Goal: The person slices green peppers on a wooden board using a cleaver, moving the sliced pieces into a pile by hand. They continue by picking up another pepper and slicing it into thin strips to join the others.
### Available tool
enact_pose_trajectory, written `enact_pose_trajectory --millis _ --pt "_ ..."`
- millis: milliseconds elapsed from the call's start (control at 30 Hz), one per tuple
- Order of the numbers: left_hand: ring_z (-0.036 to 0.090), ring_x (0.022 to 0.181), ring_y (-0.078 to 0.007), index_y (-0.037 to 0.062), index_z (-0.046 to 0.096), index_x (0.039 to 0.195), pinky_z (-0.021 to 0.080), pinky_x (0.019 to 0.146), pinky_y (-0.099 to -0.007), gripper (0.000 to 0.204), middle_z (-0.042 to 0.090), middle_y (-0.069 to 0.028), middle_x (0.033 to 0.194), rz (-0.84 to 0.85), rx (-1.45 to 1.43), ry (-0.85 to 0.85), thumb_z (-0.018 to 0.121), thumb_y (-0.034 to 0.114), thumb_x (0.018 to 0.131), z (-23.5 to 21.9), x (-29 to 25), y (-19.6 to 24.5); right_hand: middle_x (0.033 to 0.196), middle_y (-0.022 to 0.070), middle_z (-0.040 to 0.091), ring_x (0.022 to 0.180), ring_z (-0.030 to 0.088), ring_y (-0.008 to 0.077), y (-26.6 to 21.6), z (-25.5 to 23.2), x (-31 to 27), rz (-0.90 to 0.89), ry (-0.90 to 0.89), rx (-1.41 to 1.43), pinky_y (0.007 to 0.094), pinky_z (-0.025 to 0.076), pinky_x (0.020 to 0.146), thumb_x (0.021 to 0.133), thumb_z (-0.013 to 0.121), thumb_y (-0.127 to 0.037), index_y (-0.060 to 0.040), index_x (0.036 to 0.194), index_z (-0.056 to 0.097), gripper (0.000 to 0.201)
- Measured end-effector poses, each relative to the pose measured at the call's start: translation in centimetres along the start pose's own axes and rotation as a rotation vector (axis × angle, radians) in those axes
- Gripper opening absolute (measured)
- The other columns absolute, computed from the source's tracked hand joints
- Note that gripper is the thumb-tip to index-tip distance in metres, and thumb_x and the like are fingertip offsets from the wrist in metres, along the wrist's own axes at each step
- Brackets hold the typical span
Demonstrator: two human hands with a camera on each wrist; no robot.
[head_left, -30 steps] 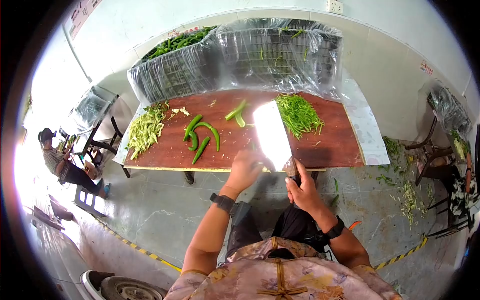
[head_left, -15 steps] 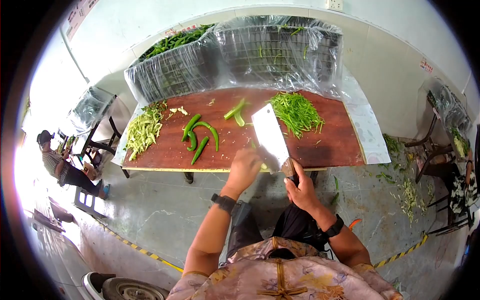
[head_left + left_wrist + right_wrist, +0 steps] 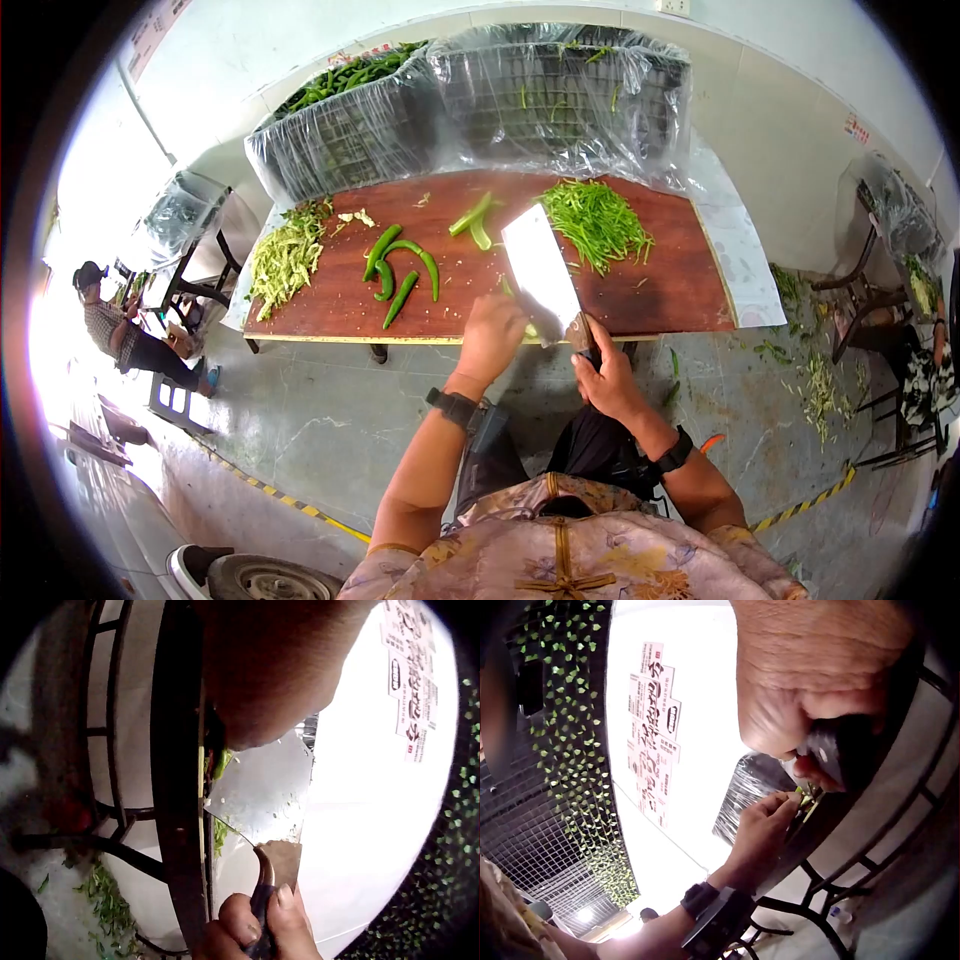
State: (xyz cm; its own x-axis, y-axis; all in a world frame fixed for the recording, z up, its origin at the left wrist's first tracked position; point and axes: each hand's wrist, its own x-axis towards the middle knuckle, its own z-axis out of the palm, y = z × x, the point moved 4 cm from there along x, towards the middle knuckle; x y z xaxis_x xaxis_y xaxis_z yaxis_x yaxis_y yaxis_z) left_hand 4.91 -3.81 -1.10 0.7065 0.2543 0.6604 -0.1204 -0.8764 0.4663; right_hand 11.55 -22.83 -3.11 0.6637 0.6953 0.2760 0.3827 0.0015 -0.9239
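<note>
My right hand [image 3: 610,382] grips the wooden handle of a cleaver [image 3: 540,258], its broad blade angled up and left over the board. Just left of the blade, my left hand [image 3: 493,332] holds a green pepper [image 3: 800,799] at the board's front edge with curled fingers, which hide most of it. In the left wrist view a bit of green [image 3: 223,763] shows beside the blade. Whole long green peppers [image 3: 402,300] lie left of that hand, and a split pepper [image 3: 474,222] lies farther back. Behind the blade sits a heap of thin green shreds [image 3: 598,225].
Pale green scraps [image 3: 283,268] are piled at the left of the red-brown board [image 3: 670,300]. Two plastic-lined crates [image 3: 560,120] stand along the back, the left one full of green peppers [image 3: 350,78]. More scraps litter the floor [image 3: 822,400] at right. Another person [image 3: 120,325] is at far left.
The glare on the cleaver blade has faded as its tilt changed slightly. Both hands stay nearly in place, with the left fingers shifting a little at the pepper.
</note>
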Motion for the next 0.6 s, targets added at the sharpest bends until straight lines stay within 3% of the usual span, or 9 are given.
enact_pose_trajectory --millis 167,233,367,467,533,600 --pt "0.059 0.098 -0.0325 0.0021 0.066 0.085 0.048 0.086 -0.0395 0.011 0.065 -0.0128 0.101 -0.018 -0.063 -0.064 0.065 0.003 0.074 -0.7 0.2 0.0 0.066 -0.0008 0.047 0.048 0.044 0.0066 0.0 0.0 0.9 0.013 -0.039 0.012 0.0267 0.040 0.045 0.095 0.051 -0.008 -0.0076 0.148 0.028 0.057" --pt "0.059 0.100 -0.0331 0.0015 0.065 0.089 0.048 0.089 -0.0400 0.016 0.065 -0.0135 0.102 -0.059 -0.079 -0.112 0.064 0.002 0.072 -0.8 0.2 -0.2 0.122 0.0226 0.058 0.113 0.058 0.0326 -0.4 -0.1 1.2 0.118 -0.018 0.023 0.0387 0.044 0.095 0.090 0.056 -0.011 -0.0022 0.141 0.036 0.055" --pt "0.060 0.099 -0.0332 0.0006 0.064 0.089 0.049 0.087 -0.0396 0.018 0.064 -0.0149 0.102 -0.037 -0.081 -0.107 0.065 0.001 0.071 -0.8 0.2 -0.3 0.122 0.0228 0.058 0.113 0.058 0.0346 -0.7 0.3 2.4 0.086 0.008 0.007 0.0393 0.044 0.095 0.089 0.055 -0.012 -0.0013 0.139 0.039 0.053" --pt "0.060 0.098 -0.0336 0.0002 0.062 0.089 0.049 0.084 -0.0386 0.019 0.063 -0.0163 0.103 -0.045 -0.108 -0.102 0.066 0.001 0.071 -0.9 0.1 -0.4 0.122 0.0225 0.058 0.113 0.058 0.0330 -0.8 0.5 3.3 0.095 0.013 0.010 0.0391 0.044 0.095 0.088 0.055 -0.010 -0.0002 0.138 0.041 0.053" --pt "0.060 0.097 -0.0342 0.0003 0.062 0.090 0.050 0.083 -0.0379 0.020 0.061 -0.0173 0.103 -0.019 -0.102 -0.089 0.067 0.001 0.070 -1.0 0.2 -0.4 0.064 -0.0001 0.049 0.046 0.045 0.0073 -0.3 1.1 4.0 0.046 -0.020 0.045 0.0262 0.040 0.044 0.092 0.050 -0.005 -0.0048 0.144 0.033 0.055" --pt "0.060 0.096 -0.0344 0.0003 0.061 0.090 0.050 0.083 -0.0380 0.021 0.061 -0.0175 0.103 -0.037 -0.105 -0.087 0.068 0.001 0.070 -1.0 0.2 -0.4 0.063 0.0000 0.048 0.046 0.045 0.0074 -0.4 1.0 3.8 0.026 -0.030 0.045 0.0262 0.040 0.044 0.091 0.050 -0.005 -0.0042 0.144 0.033 0.055"
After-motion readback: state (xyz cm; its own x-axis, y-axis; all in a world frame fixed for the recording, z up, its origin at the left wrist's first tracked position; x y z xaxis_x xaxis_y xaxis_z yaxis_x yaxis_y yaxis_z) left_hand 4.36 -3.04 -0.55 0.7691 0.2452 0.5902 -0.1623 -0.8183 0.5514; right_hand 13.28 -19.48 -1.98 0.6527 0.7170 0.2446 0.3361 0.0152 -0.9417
